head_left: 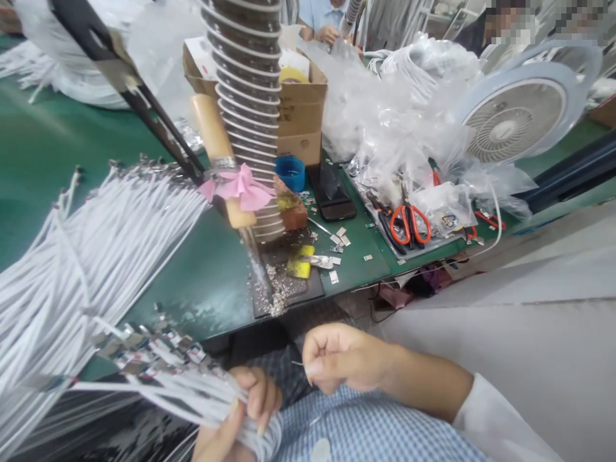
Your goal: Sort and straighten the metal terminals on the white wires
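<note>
My left hand is wrapped round a bundle of white cables at the table's front edge. Small metal connectors crowd the far end of that bundle. To its right, over my lap, my right hand is closed in a pinch on a thin wire, whose short end sticks out to the left. The rest of the wire is hidden by the fingers. A soldering iron with a wooden handle and a pink tie stands tilted above my hands, its tip among solder crumbs.
A large pile of white cables covers the table's left. A ribbed hose rises behind the iron. Right of it lie a phone, a yellow sponge, scissors and a fan. Another person's hands show at the back.
</note>
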Motion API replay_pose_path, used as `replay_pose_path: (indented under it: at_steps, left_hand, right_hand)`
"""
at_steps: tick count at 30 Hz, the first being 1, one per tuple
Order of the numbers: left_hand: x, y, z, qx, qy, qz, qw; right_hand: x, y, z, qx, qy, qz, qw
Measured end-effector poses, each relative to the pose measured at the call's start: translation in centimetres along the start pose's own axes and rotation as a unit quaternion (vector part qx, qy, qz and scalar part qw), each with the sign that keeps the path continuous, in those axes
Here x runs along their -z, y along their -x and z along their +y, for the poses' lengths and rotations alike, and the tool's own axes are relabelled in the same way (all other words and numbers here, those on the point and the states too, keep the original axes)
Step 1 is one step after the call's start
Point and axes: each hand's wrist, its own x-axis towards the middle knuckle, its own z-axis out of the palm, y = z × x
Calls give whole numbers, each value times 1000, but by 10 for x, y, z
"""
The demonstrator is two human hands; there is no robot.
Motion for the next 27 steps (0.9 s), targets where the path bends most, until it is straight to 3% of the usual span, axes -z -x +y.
replay_pose_path:
  at_steps: [9, 12, 16, 23, 27]
  left_hand:
    - [16, -3, -14, 9, -38, -68, 997]
    - [19, -3, -17, -2, -70, -92, 993]
    - [18, -2, -20, -19, -130, -85, 988]
    - [21, 2, -20, -31, -165, -70, 983]
    - [28, 2, -22, -31, -180, -84, 980]
  right_hand:
    - [4, -5, 16, -31, -68, -21, 997]
    - [3, 0, 16, 5, 35, 24, 999]
    - [-1, 5, 15, 101, 220, 79, 967]
    - [-9, -1, 13, 122, 290, 76, 946]
    - [-10, -1, 12, 118, 285, 79, 948]
